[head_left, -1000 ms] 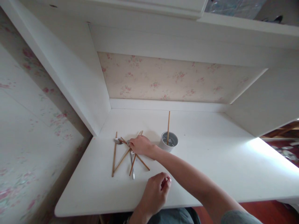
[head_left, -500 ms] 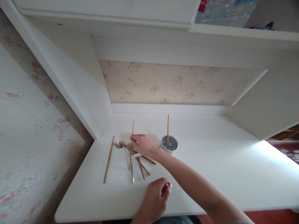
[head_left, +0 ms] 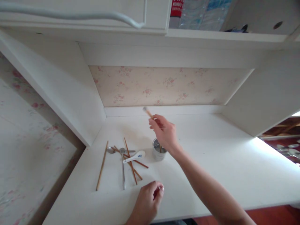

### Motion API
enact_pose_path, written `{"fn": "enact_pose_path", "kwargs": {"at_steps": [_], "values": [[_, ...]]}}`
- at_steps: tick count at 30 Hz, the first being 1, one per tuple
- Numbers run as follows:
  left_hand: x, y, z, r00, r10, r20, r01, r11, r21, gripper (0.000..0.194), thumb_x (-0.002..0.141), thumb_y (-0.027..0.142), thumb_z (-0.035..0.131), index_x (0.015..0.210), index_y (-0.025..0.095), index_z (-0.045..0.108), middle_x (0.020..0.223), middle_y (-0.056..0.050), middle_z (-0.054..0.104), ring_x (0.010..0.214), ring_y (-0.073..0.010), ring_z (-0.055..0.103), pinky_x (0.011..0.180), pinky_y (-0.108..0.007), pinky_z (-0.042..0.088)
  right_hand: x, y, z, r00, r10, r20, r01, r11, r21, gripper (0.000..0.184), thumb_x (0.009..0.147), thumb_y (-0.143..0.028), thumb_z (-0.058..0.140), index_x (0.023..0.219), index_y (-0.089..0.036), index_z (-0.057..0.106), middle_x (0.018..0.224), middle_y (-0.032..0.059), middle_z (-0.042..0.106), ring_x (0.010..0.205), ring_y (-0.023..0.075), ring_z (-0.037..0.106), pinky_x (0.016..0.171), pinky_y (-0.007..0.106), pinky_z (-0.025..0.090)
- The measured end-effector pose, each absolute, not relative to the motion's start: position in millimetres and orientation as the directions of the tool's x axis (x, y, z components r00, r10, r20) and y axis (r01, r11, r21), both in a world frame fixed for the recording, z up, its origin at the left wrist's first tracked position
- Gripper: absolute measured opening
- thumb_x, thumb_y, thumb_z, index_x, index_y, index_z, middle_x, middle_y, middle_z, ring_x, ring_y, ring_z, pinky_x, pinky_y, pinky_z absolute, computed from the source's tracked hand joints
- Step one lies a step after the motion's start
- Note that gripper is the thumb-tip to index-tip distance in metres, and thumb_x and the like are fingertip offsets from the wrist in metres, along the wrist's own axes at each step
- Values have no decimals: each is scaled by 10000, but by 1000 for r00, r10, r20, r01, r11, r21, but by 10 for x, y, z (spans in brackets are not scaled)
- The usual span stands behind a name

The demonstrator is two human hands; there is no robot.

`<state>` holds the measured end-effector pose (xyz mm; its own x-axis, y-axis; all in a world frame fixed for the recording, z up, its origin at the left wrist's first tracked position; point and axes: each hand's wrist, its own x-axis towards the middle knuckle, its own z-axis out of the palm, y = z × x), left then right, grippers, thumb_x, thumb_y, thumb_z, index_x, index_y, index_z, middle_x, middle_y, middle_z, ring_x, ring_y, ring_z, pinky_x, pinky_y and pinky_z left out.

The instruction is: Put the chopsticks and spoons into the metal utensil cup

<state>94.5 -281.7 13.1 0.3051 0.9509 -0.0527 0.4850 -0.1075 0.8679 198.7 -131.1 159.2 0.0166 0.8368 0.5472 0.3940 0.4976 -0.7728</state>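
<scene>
My right hand (head_left: 164,129) is closed around a wooden chopstick (head_left: 149,112), raised over a grey metal canister (head_left: 159,156). The stick's pale, blurred upper end points up and left; the hand hides its lower part. Another chopstick (head_left: 160,147) stands inside the canister, partly covered by that hand. My left hand (head_left: 150,198) rests near the table's front edge, fingers curled with nothing visible in them. To its upper left lie crossed brown chopsticks (head_left: 132,168), a white ceramic spoon (head_left: 140,155) and metal spoons (head_left: 123,176). One lighter chopstick (head_left: 102,165) lies apart on the left.
The white tabletop (head_left: 199,175) runs between side panels (head_left: 58,78). A cupboard with a pale curved bar (head_left: 93,15) in front hangs low above. Plastic bottles (head_left: 194,14) stand on the open shelf at the upper right.
My right hand has lifted a chopstick from the pile and carried it right, over the canister. The ceramic spoon is now uncovered. My left hand keeps its curled pose; the camera view has shifted.
</scene>
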Motion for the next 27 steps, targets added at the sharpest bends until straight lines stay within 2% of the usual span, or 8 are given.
{"fn": "enact_pose_path", "kwargs": {"at_steps": [2,5,13,18,23,27], "values": [[961,-2816,147,302,952,-57,489,-103,866,300,935,375,401,890,205,644,700,-19,649,626,-139,553,593,-227,380,2208,-1259,1672,120,844,522,376,448,-811,333,901,-477,499,983,-189,644,668,-10,626,567,115,584,566,228,468],[981,-2817,152,300,952,-61,495,-100,863,300,936,380,400,891,201,636,703,-19,646,625,-137,548,599,-229,382,2502,-1196,1630,198,849,489,374,396,-839,360,871,-506,526,878,-168,650,616,-20,559,547,108,508,516,216,407],[1026,-2822,163,287,955,-70,522,-94,848,273,934,359,410,877,205,628,687,-1,616,625,-133,533,599,-233,367,2784,-1173,942,71,965,253,406,204,-891,298,854,-445,531,888,-187,676,719,13,658,628,143,582,584,258,457],[1048,-2813,158,276,959,-72,527,-88,845,282,936,366,407,873,203,628,696,-2,608,636,-132,532,605,-229,370,2766,-1160,751,37,974,223,387,192,-902,291,827,-366,554,1045,-202,657,813,20,699,721,160,642,676,292,494],[1056,-2807,122,271,960,-76,532,-83,842,280,935,366,412,884,200,631,713,-5,623,644,-130,540,606,-223,372,2733,-1163,701,27,982,185,348,164,-923,245,820,-363,568,998,-220,658,814,21,705,724,173,655,680,307,502],[1055,-2805,102,272,960,-65,540,-96,836,280,938,365,410,865,198,623,705,-1,620,640,-126,539,610,-221,370,2742,-1210,819,45,969,244,294,221,-930,208,824,-388,601,926,-217,659,842,28,692,726,167,636,671,297,499]]}}
